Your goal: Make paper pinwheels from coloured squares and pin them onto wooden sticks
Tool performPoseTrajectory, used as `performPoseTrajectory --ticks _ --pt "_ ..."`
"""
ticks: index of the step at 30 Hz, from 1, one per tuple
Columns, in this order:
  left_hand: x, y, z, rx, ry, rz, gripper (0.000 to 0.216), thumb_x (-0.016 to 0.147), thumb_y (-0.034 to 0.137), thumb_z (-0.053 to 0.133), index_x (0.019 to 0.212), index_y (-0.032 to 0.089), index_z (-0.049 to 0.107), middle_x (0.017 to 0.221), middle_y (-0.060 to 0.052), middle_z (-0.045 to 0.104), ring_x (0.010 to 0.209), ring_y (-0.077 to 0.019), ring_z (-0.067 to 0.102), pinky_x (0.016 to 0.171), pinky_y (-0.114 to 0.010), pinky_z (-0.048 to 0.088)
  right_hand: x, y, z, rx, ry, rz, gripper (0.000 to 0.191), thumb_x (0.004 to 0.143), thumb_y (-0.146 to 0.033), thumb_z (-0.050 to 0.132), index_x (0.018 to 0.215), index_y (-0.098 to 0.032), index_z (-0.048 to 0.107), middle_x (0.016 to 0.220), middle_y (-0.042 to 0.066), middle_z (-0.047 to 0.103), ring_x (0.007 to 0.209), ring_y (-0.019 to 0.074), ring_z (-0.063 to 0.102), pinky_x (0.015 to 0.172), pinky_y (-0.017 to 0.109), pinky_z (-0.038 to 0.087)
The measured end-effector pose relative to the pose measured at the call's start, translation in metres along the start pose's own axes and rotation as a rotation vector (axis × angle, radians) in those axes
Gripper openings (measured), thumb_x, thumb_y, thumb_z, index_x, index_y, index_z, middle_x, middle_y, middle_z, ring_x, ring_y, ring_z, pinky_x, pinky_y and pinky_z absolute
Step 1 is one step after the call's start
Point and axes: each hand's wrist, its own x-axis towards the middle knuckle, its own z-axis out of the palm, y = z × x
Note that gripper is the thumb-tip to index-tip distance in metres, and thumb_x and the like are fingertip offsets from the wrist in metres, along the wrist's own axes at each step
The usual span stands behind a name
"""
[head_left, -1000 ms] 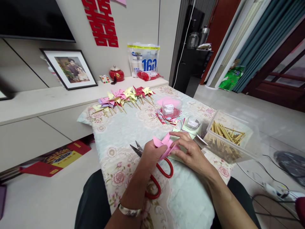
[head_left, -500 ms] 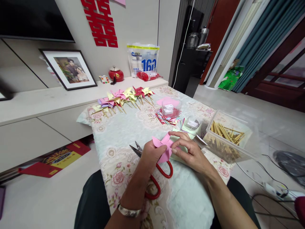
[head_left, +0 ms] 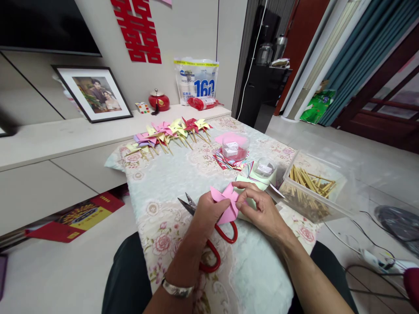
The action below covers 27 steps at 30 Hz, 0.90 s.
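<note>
A pink paper pinwheel point(head_left: 230, 212) with folded blades is held up between both hands over the table's near part. My left hand point(head_left: 209, 212) is closed on its left side, the thumb lying across the front toward the centre. On the right side, my right hand point(head_left: 260, 207) pinches a blade near the middle with thumb and fingertips. Whether a pin sits at the centre is too small to tell. Beneath my left hand lie red-handled scissors point(head_left: 212, 257), blades slightly apart and partly covered by the hand. Pale green paper sheets point(head_left: 252, 181) lie just beyond my right hand.
Finished pinwheels on sticks point(head_left: 173, 128) lie at the table's far left. A round clear box point(head_left: 235, 146) rests on patterned paper pieces, with a smaller clear container point(head_left: 264, 168) nearby. At right stands a clear plastic bin point(head_left: 334, 209) with many sticks.
Both hands keep their hold on the pink pinwheel. It has shifted very slightly to the right, and the right fingers have moved a little at its centre.
</note>
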Motion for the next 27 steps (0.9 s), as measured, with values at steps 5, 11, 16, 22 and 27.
performPoseTrajectory --ticks 5,11,16,22,27 --pt "-0.001 0.002 0.002 0.026 0.036 -0.009 0.014 0.070 0.028 0.067 0.070 0.015 0.060 0.060 0.003 0.055 0.053 -0.0110 0.046 0.050 -0.023 0.032 0.000 0.004 0.006 0.023 0.039 0.022 0.013 0.081 -0.010 0.059 0.074 -0.020 0.061 0.127 0.009 0.064 0.109 0.0220 0.065 0.094 0.036 0.044" --pt "0.000 0.005 0.004 0.066 0.062 0.009 0.014 0.068 0.028 0.066 0.067 0.016 0.059 0.059 0.003 0.054 0.053 -0.0106 0.045 0.049 -0.022 0.033 -0.002 0.001 0.007 -0.038 0.075 0.022 0.016 0.079 -0.008 0.057 0.069 -0.020 0.059 0.116 0.011 0.069 0.107 0.0234 0.066 0.086 0.034 0.045" --pt "-0.001 0.010 0.006 0.131 0.086 0.007 0.015 0.067 0.028 0.065 0.064 0.016 0.056 0.058 0.003 0.052 0.053 -0.0108 0.044 0.048 -0.023 0.032 -0.001 0.001 0.010 -0.077 0.085 0.011 0.016 0.079 -0.007 0.055 0.069 -0.020 0.058 0.109 0.012 0.070 0.100 0.0229 0.068 0.074 0.030 0.046" --pt "-0.003 0.013 0.008 0.120 0.074 -0.005 0.015 0.066 0.028 0.066 0.066 0.016 0.058 0.060 0.002 0.055 0.054 -0.0117 0.046 0.049 -0.023 0.034 0.000 0.002 0.010 -0.103 0.078 0.007 0.015 0.080 -0.009 0.055 0.070 -0.020 0.058 0.112 0.012 0.069 0.095 0.0222 0.069 0.073 0.030 0.047" --pt "-0.003 0.014 0.007 0.130 0.065 -0.002 0.016 0.066 0.029 0.066 0.064 0.016 0.057 0.058 0.003 0.054 0.053 -0.0112 0.045 0.049 -0.023 0.034 0.000 0.002 0.010 -0.106 0.082 -0.004 0.016 0.079 -0.008 0.055 0.069 -0.021 0.057 0.108 0.011 0.071 0.095 0.0219 0.069 0.074 0.030 0.047"
